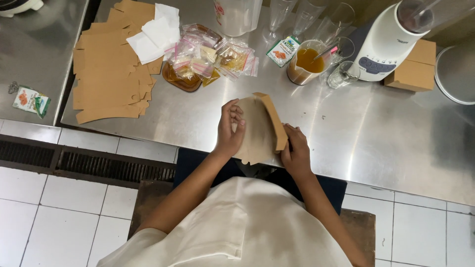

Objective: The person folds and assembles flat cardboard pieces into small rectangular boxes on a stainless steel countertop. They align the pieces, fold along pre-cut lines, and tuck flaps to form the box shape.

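Note:
A brown cardboard box blank [260, 128], partly folded, is held just above the near edge of the steel table [376, 133]. My left hand [230, 129] grips its left side with fingers curled over the panel. My right hand [296, 150] holds the lower right corner, next to a raised flap. A stack of flat brown cardboard blanks [109, 69] lies on the table's left part, with white paper sheets [157, 33] on top of its far corner.
Small clear zip bags of snacks [210, 55] sit on a brown plate. A jug of orange liquid [307, 64], empty glasses [341, 74], a white blender [388, 42], a folded brown box [413, 66] and a green sachet [283, 51] stand at the back. A second steel table [34, 44] holds another sachet.

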